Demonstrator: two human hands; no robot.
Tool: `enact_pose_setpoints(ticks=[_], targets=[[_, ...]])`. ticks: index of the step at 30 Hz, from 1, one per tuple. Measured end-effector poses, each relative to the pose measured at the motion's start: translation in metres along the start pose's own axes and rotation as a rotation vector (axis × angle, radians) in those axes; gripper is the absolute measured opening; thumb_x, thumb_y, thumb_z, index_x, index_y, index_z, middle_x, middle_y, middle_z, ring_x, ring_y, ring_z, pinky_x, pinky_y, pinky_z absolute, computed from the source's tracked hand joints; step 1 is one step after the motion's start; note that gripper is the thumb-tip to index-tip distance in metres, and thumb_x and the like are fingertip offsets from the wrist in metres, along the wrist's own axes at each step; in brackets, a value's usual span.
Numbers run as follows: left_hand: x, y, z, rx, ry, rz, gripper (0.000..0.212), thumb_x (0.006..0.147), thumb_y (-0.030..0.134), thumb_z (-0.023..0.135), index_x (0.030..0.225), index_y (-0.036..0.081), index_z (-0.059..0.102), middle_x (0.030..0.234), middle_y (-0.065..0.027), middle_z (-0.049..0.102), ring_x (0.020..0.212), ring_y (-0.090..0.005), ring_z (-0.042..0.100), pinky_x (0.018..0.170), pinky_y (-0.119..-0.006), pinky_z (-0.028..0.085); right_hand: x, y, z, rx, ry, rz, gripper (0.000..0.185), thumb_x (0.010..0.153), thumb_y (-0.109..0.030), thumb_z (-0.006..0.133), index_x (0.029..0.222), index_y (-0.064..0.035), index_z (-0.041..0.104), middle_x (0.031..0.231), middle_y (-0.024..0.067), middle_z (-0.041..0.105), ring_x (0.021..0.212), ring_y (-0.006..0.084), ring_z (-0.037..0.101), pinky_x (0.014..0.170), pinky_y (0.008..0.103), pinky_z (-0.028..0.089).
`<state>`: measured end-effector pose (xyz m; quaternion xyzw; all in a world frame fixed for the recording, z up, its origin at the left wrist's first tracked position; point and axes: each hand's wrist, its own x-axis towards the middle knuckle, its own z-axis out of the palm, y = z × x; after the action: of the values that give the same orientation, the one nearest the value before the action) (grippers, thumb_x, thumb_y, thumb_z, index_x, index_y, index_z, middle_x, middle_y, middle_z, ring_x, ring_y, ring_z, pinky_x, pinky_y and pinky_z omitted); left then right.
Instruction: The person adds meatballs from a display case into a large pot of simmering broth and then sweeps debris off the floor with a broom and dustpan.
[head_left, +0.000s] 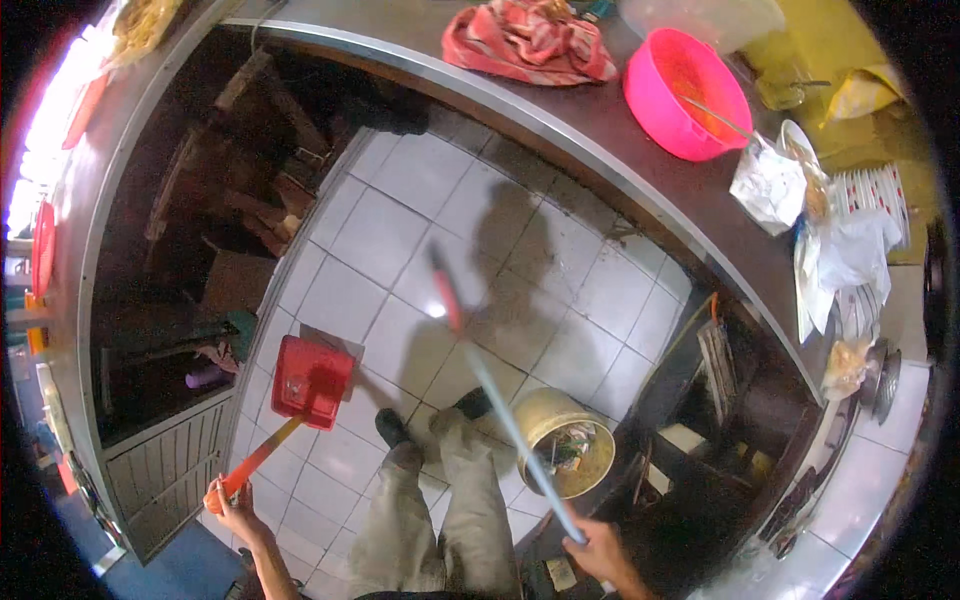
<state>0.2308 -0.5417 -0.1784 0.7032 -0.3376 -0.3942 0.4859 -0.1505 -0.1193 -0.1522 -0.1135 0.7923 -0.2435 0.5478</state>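
My left hand (234, 504) grips the orange handle of a red long-handled dustpan (313, 381), whose pan is over the tiled floor to the left of my feet. In my right hand (598, 553) is the pale blue pole of a broom (510, 409). The broom's red head (448, 298) points away from me and is blurred, so I cannot tell whether its dark bristles touch the floor. Beside my right leg, partly crossed by the pole, stands a cream plastic bucket (531, 420) with rubbish inside.
A metal-edged counter (600, 142) curves around the far side, bearing a pink tub (652, 112), a red-and-white cloth (525, 45) and plastic bags (769, 184). Dark under-counter shelves on both sides hold wood and boxes. A white slatted gate (169, 465) stands at the left.
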Motion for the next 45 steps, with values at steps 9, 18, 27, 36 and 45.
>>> enact_pose_setpoints(ticks=[9,18,27,36,45], targets=[[0.032,-0.051,0.033,-0.059,-0.167,-0.072,0.032,0.095,0.023,0.064,0.120,0.007,0.051,0.124,-0.0079,0.052,0.115,-0.0238,0.057,0.087,-0.039,0.059,0.053,0.030,-0.037,-0.300,0.135,0.204,0.041,0.074,-0.012,0.073,0.115,-0.0084,0.069,0.085,0.0212,0.070,0.075,0.0285,0.070,0.070,0.0395,0.054],[0.042,-0.115,0.038,0.012,-0.151,-0.198,0.036,0.090,0.012,0.071,0.122,0.006,0.054,0.108,-0.0087,0.061,0.093,-0.0208,0.062,0.083,-0.034,0.056,-0.020,-0.027,-0.031,-0.160,0.122,0.091,0.069,0.077,-0.009,0.073,0.142,-0.0110,0.051,0.078,0.0242,0.067,0.069,0.0294,0.069,0.068,0.0371,0.054],[0.065,-0.105,0.041,-0.065,0.077,-0.210,0.024,0.090,0.014,0.071,0.108,0.004,0.059,0.083,-0.0010,0.062,0.073,-0.0120,0.059,0.066,-0.025,0.049,0.059,-0.074,-0.062,-0.400,0.162,0.188,0.054,0.081,-0.012,0.069,0.134,-0.0069,0.059,0.090,0.0174,0.072,0.076,0.0252,0.066,0.073,0.0394,0.052],[0.124,-0.117,0.008,1.111,0.337,-0.006,0.055,0.081,0.014,0.074,0.130,0.006,0.052,0.123,-0.0163,0.061,0.111,-0.0322,0.057,0.095,-0.042,0.045,0.090,-0.283,-0.093,0.236,0.115,0.298,0.053,0.093,-0.004,0.060,0.145,-0.0049,0.047,0.059,0.0008,0.053,0.045,0.0084,0.043,0.044,0.0276,0.036],[0.233,-0.278,0.416,0.406,-0.789,0.335,0.031,0.084,0.011,0.067,0.114,0.005,0.063,0.113,-0.0134,0.067,0.102,-0.0274,0.064,0.091,-0.038,0.050,0.322,-0.226,-0.114,-0.593,0.190,0.047,0.035,0.096,-0.022,0.059,0.124,-0.0020,0.061,0.075,0.0089,0.061,0.056,0.0196,0.054,0.052,0.0361,0.045]])
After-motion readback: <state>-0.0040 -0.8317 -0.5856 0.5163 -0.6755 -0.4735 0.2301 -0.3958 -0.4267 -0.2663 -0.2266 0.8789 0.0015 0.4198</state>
